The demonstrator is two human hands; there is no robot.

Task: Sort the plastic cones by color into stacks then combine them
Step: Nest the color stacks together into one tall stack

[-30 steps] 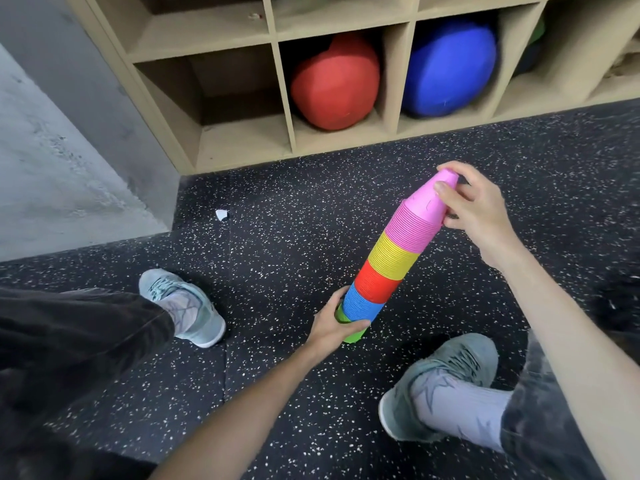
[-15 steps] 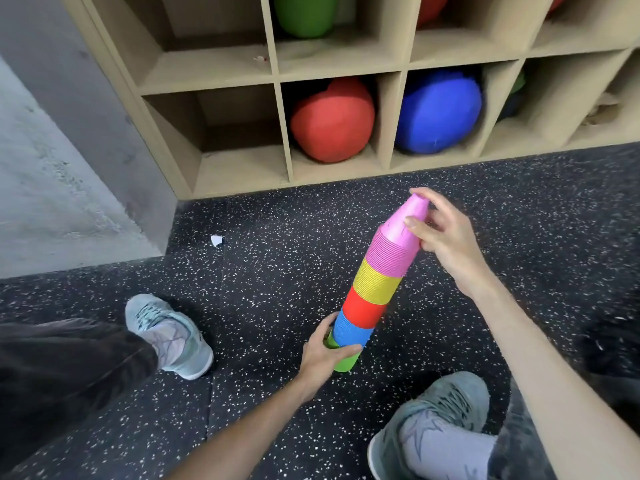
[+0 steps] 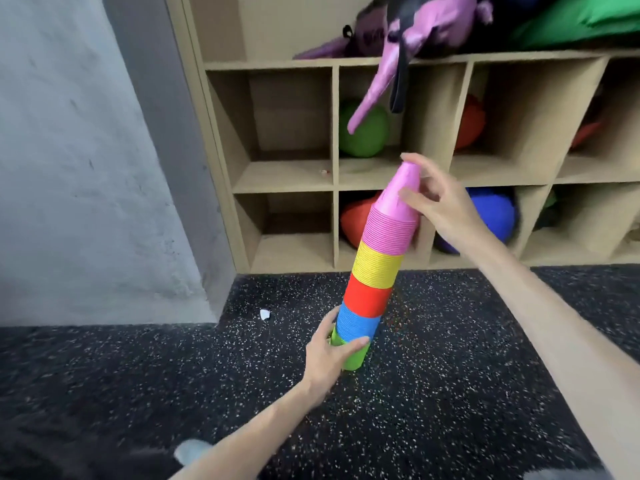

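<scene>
Now, left hand [image 3: 327,355] grip curled round cone stack [image 3: 375,271] base; right hand [image 3: 440,202] pinching pink tip

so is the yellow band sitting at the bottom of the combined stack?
No, the green cones are lowest, gripped by the left hand; the yellow band sits higher, between red and pink.

We see one tall stack of cones [image 3: 375,271] standing on the speckled black floor [image 3: 450,358], leaning slightly right, banded from the bottom green, blue, red, yellow and pink. Our left hand [image 3: 329,355] grips the green base, while our right hand [image 3: 440,199] holds the pink tip between thumb and fingers. Behind stands a wooden cubby shelf [image 3: 284,174] holding green, red and blue soft balls, beside a grey wall [image 3: 86,150].
</scene>
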